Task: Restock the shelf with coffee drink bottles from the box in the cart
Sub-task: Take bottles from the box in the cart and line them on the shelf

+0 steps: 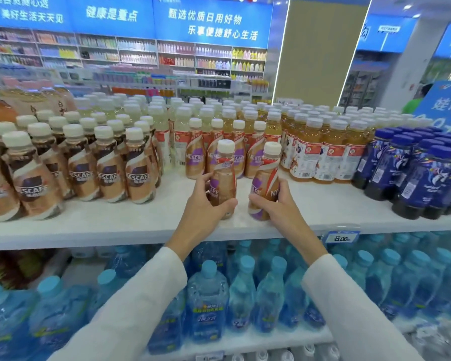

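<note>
My left hand (202, 205) grips one coffee drink bottle (223, 175) with a white cap and a purple and red label, standing on the white shelf (115, 222). My right hand (276, 204) holds a second, matching coffee bottle (267, 173) just to its right, tilted slightly. Both bottles stand near the shelf's front, ahead of a short row of the same coffee bottles (219, 155). The box and the cart are out of view.
Brown-label coffee bottles (84, 165) fill the shelf to the left, yellow tea bottles (323, 152) and dark blue-capped bottles (422, 173) to the right. Blue water bottles (219, 295) crowd the lower shelf. A price tag (341, 238) hangs on the shelf edge.
</note>
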